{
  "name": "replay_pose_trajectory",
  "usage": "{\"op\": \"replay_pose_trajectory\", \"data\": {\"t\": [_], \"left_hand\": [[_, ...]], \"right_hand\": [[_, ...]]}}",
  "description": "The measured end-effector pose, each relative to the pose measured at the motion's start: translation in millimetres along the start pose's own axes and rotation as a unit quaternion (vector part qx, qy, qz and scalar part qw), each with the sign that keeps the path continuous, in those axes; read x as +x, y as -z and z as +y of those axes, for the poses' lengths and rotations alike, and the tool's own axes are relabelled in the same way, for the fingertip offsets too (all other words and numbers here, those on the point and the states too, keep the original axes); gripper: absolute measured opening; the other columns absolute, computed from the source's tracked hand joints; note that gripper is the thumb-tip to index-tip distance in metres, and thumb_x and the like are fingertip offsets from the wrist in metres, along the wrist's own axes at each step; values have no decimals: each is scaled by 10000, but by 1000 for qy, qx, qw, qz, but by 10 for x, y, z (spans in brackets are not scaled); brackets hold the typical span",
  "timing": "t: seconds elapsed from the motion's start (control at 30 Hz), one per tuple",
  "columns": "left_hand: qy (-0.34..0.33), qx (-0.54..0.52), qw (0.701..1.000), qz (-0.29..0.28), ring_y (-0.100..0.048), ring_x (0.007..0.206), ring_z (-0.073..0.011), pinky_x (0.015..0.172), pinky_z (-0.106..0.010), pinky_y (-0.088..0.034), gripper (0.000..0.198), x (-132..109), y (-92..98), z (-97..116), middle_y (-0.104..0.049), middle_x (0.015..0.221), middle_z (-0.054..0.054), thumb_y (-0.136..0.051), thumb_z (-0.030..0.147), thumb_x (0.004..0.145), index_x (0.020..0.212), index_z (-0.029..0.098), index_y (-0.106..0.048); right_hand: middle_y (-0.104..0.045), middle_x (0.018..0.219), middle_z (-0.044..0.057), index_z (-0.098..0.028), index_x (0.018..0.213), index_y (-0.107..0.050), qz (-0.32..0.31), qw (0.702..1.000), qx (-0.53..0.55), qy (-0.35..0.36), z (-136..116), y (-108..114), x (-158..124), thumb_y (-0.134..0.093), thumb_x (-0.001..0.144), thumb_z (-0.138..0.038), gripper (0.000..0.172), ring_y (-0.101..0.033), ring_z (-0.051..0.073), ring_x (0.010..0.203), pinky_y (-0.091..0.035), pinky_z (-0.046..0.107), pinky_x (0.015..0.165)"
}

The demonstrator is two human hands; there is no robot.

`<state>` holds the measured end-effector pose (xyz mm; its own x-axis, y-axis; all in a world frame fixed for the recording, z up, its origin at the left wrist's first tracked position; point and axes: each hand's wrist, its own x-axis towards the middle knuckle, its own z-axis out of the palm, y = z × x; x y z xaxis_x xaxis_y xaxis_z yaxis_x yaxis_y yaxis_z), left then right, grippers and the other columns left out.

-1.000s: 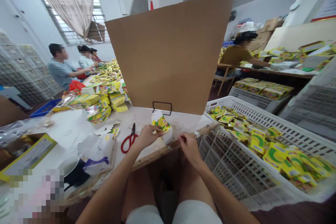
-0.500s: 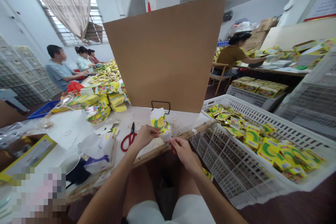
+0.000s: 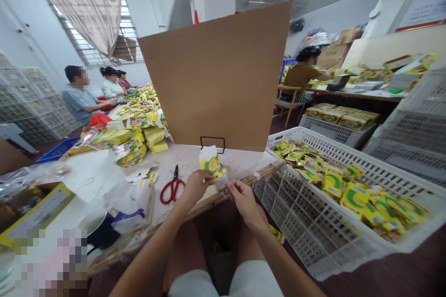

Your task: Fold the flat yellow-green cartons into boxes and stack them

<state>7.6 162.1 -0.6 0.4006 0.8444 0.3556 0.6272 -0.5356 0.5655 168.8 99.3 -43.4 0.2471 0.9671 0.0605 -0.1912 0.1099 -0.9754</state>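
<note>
Your left hand (image 3: 199, 183) is closed in a pinch on the upper left side of the small white, yellow and green printed paper pack (image 3: 213, 166). Can't tell whether that's a folded carton or a stack of sheets. It's right in front of you, at the near edge of the white tabletop (image 3: 251, 158), tilted, with a plain white flap sticking up at the far end.

Your right hand (image 3: 244, 198) has thumb and index fingertips drawn together at the pack's near right corner, over the wooden edge strip (image 3: 252, 177). Can't tell if they grip the corner, hold something thin or only sit just beside it.

Step in hand, my read: left steadies, right does fine fingertip work on that corner. Next move calls for a firm left pinch without crushing the paper, and a light, exact right fingertip.

Around you: red-handled scissors with black blades (image 3: 173, 184) lie left of the pack, near your left wrist. Thin tan loops (image 3: 230, 160) lie loose beyond it. A black wire stand (image 3: 212, 138) is behind, at the foot of the big brown cardboard sheet (image 3: 216, 79). White slatted plastic crate (image 3: 313, 222) sits to your right, loaded with yellow and green packets (image 3: 360, 202).
</note>
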Motion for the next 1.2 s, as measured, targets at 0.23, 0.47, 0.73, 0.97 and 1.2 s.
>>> {"op": "replay_pose_trajectory", "data": {"t": [0.23,0.47,0.73,0.97,1.2], "left_hand": [[-96,17,992,82,-654,910,-238,847,-415,-512,243,-120,-4,68,-732,951,-132,-467,167,888,945,147,-702],[-207,-22,975,72,-625,986,-210,935,-406,-484,191,-475,-169,366,-722,979,-85,-506,154,875,945,185,-681],[105,-376,915,98,-665,859,-225,758,-350,-541,417,-219,42,399,-705,933,-107,-547,505,827,1001,135,-628],[154,-423,893,25,-666,626,-191,578,-293,-520,534,-160,-65,346,-709,751,-94,-558,614,763,880,102,-652],[197,-307,917,162,-479,500,-101,464,-206,-333,301,73,-192,263,-484,499,51,-543,362,801,576,168,-497]], "right_hand": [[-598,570,14,-130,723,-671,3,999,31,-25,-56,-5,-32,-654,672,-618,491,-416,95,441,-277,215,418],[-459,457,-62,-161,608,-567,17,997,64,-30,-142,27,6,-755,569,-582,463,-320,63,407,-231,205,402],[-486,488,-44,-151,639,-627,-19,996,78,-26,-287,-39,-75,-753,567,-581,455,-318,71,432,-237,214,402],[-429,496,-64,-169,621,-542,-31,992,114,-51,-238,-23,-99,-771,529,-594,491,-288,42,405,-193,182,380],[-438,497,-69,-168,676,-573,25,993,111,-34,-87,-30,-72,-768,561,-546,441,-274,46,405,-174,186,377]]}}
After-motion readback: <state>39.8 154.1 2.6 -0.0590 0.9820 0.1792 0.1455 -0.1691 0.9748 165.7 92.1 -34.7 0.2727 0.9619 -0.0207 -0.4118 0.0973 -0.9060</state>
